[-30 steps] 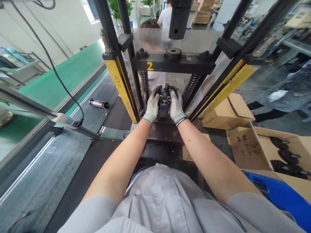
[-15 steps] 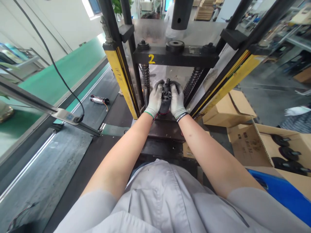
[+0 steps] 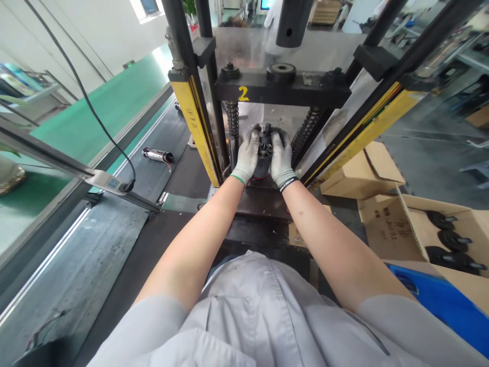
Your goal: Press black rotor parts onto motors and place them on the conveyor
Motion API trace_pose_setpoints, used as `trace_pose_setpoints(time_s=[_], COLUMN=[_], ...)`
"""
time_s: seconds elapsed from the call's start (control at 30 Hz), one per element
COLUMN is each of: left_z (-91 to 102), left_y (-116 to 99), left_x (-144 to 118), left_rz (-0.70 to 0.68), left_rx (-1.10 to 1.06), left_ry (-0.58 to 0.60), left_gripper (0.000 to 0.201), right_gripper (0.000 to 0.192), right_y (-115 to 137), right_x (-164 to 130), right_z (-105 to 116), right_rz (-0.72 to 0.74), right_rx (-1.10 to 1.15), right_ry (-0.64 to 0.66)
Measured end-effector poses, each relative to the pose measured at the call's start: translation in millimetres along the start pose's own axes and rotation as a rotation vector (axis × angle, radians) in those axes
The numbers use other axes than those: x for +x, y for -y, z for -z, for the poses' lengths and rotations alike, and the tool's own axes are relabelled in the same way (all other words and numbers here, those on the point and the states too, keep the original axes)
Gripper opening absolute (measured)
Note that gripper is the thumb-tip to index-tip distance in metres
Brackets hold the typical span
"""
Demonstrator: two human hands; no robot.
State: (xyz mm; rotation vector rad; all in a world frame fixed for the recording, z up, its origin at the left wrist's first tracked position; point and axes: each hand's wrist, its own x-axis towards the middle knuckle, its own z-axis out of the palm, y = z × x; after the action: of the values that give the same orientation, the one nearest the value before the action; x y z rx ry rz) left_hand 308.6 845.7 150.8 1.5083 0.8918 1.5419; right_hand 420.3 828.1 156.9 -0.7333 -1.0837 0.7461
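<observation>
Both my gloved hands reach into a press machine. My left hand (image 3: 246, 155) and my right hand (image 3: 281, 157) clasp a dark cylindrical motor (image 3: 264, 152) from either side, holding it upright beneath the black press plate marked "2" (image 3: 280, 93). A short shaft sticks up from the motor's top. A red wire hangs below it. The press ram (image 3: 293, 23) hangs high above the plate.
Yellow light-curtain bars (image 3: 194, 130) flank the press opening. A conveyor belt (image 3: 114, 214) runs along the left, carrying another motor (image 3: 157, 154). Cardboard boxes (image 3: 397, 224) with black round parts (image 3: 446, 239) stand on the right, beside a blue bin (image 3: 446, 311).
My hands have pushed the motor a little deeper into the press opening and closed tighter around it. The view shifted slightly.
</observation>
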Motion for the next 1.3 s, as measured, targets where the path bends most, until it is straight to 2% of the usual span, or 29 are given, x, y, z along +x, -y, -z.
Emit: trace_pose_setpoints(time_s=[0.23,0.47,0.6,0.77,1.0,1.2,1.3], left_z=[-3.6,-7.8,-8.3,-7.8,-11.8,-15.7,-13.7], left_y=[-7.0,-6.0,-3.7,-5.6,-9.6,-9.5,-22.9], left_x=[-0.6,-0.8,0.1,0.3,-3.3,-1.8,-3.1], left_rz=[-0.003,-0.064,-0.094,-0.125,-0.091,-0.086,-0.069], left_rx=[-0.067,-0.028,-0.027,-0.002,0.081,0.126,0.128], left_ry=[-0.043,-0.105,-0.095,-0.083,-0.119,-0.170,-0.132], left_gripper=[0.077,0.059,0.054,0.045,0.045,0.051,0.059], right_gripper=[0.035,0.030,0.029,0.028,0.025,0.029,0.037], right_y=[1.4,-1.0,-1.3,-1.8,0.9,-6.1,11.8], right_x=[0.4,0.4,-0.3,0.0,-1.7,-0.3,-0.1], right_z=[-2.8,-3.1,-2.9,-2.4,-3.4,-2.6,1.3], right_rz=[0.035,0.061,0.093,0.128,0.100,0.088,0.017], right_rx=[-0.045,-0.144,-0.228,-0.228,-0.226,-0.209,-0.200], right_ry=[-0.013,-0.023,-0.024,-0.013,0.009,-0.026,0.022])
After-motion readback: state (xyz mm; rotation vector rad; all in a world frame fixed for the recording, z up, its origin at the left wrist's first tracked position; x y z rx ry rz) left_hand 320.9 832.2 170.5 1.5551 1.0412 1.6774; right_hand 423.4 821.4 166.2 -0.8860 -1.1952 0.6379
